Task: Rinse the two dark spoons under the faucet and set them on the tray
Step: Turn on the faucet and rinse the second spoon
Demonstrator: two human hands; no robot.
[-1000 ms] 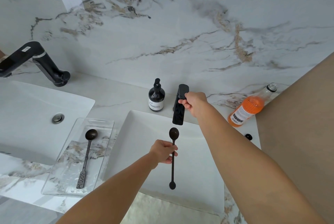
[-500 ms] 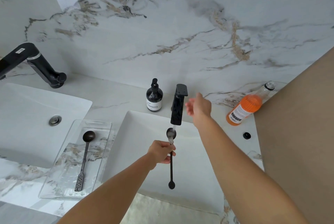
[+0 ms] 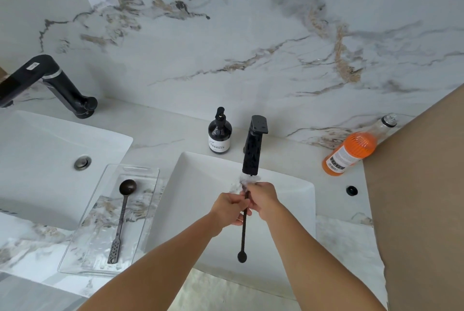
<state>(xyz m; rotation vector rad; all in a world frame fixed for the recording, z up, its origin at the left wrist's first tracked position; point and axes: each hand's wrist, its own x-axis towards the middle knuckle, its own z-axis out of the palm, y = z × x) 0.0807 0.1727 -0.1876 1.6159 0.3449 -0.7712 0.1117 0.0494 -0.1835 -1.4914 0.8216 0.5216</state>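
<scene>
Water runs from the black faucet (image 3: pixel 253 150) into the white sink (image 3: pixel 200 180). A dark long-handled spoon (image 3: pixel 243 232) stands upright under the stream, its bowl hidden by splashing water and fingers. My left hand (image 3: pixel 229 206) grips its handle near the top. My right hand (image 3: pixel 263 197) closes around the spoon's bowl end in the water. A second dark spoon (image 3: pixel 121 220) lies lengthwise on the clear tray (image 3: pixel 82 255) left of the sink.
A dark soap pump bottle (image 3: pixel 219 134) stands left of the faucet. An orange bottle (image 3: pixel 351 152) leans at the right by a brown panel (image 3: pixel 421 197). A second sink (image 3: pixel 37 160) and black faucet (image 3: pixel 50 84) lie at far left.
My right hand left the faucet handle and came down onto the spoon's bowl. Water started running. My left hand kept the spoon under the spout.
</scene>
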